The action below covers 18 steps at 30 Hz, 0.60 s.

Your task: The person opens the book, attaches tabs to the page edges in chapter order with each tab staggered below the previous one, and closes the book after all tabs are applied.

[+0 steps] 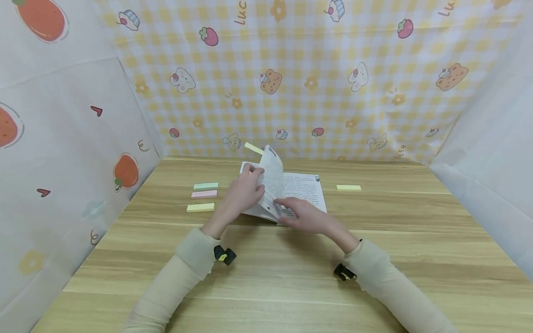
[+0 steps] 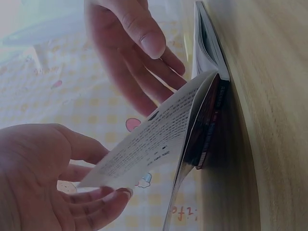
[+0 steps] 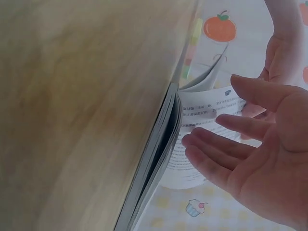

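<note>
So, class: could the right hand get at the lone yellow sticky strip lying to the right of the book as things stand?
Probably yes. The right hand rests flat on the open book, holding nothing, and only bare table lies between it and the yellow strip.

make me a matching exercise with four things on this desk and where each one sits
Things:
1. pink sticky pad
2. lone yellow sticky pad
3. book
4. yellow sticky flag

Places:
A. sticking out of the lifted pages
B. right of the book
C. under both hands
D. between the green pad and a yellow pad, left of the book

Pairs: 1-D, 2-B, 3-C, 4-A
</note>
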{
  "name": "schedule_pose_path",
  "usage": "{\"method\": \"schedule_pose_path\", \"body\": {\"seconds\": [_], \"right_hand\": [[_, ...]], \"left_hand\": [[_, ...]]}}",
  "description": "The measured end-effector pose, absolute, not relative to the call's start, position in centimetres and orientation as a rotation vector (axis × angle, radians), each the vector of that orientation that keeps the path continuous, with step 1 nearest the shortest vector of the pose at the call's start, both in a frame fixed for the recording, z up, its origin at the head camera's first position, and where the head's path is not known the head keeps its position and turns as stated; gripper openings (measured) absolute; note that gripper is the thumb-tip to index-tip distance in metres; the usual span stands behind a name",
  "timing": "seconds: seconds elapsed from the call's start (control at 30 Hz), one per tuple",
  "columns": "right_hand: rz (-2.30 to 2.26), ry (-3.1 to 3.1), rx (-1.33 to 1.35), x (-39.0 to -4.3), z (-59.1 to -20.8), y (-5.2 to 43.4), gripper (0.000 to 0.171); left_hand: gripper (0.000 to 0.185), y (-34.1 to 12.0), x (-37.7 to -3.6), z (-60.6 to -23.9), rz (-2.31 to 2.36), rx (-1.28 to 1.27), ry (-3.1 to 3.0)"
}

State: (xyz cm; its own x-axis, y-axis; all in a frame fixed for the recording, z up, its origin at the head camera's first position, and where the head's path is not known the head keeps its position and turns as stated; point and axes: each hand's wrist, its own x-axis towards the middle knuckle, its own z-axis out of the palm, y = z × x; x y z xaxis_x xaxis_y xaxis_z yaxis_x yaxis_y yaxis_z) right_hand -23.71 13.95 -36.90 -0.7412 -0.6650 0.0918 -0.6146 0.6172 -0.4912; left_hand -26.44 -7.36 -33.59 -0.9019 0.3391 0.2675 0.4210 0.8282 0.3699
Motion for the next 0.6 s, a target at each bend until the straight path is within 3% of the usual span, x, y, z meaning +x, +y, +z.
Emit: {"method": "schedule_pose_path", "body": {"seconds": [0.6], "right_hand": [[-0.674,2.624,-1.224,-23.51,-37.44,13.85,0.048]], "left_hand": [[0.054,-8.22,-26.93,-33.88,-0.551,-0.534,-2.95]]}}
